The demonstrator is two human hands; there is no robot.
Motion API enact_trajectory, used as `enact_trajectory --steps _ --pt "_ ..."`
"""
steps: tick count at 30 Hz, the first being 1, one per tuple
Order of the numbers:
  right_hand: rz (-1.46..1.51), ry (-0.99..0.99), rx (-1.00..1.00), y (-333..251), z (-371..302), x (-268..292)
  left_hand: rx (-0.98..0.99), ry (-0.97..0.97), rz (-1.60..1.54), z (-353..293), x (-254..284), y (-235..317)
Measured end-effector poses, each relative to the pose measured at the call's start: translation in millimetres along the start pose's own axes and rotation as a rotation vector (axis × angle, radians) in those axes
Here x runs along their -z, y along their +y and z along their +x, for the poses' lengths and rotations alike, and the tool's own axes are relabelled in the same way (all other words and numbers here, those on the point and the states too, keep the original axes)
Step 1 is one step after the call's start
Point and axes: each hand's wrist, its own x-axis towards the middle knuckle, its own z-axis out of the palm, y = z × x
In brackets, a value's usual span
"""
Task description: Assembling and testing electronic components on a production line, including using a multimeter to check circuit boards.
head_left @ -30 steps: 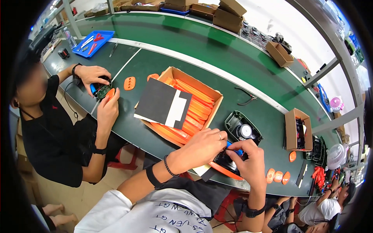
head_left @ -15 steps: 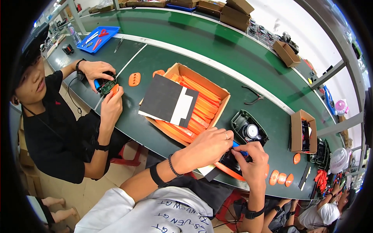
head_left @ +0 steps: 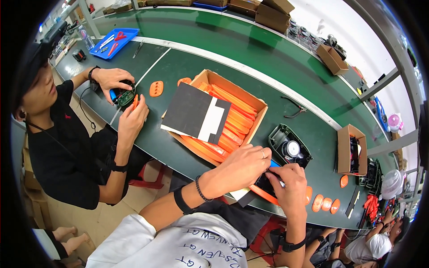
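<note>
At the table's near edge, a black housing with an orange rim [head_left: 264, 194] lies under both my hands. My left hand [head_left: 246, 164] is closed over its left end, fingertips bunched; whatever they grip is hidden. From the right, my right hand [head_left: 289, 186] is closed in a pinch over the housing's inside, with a small pale tip showing at its fingers. A blue part [head_left: 274, 165] shows between the two hands. Just beyond them, an open dark green casing [head_left: 277, 137] holds a round speaker [head_left: 292, 148].
A carton of orange covers [head_left: 261, 111] stands left of the casing, black-and-white sheets [head_left: 190, 109] across it. Pliers [head_left: 293, 108], small orange plates [head_left: 317, 203] and a carton of dark parts [head_left: 343, 149] lie rightward. At left, a co-worker's hands [head_left: 132, 118] hold a circuit board [head_left: 125, 98].
My right fingers have shifted slightly on the blue part's side, and a pale tip now shows beside them. My left hand stays nearly still. The co-worker's lower hand has moved slightly right.
</note>
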Motion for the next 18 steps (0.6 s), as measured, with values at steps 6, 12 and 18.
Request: enact_trajectory --steps 6,12,18 --pt "-0.125 -0.014 0.053 -5.0 -1.7 -1.5 -0.009 -0.012 0.012 0.2 0.0 -0.3" --pt "-0.186 0.050 -0.004 -14.5 -3.9 -1.5 -0.019 -0.010 0.001 0.3 0.6 0.4" --pt "-0.175 0.010 0.041 -8.7 -2.5 -5.0 -0.028 -0.019 -0.004 0.6 2.0 -0.9"
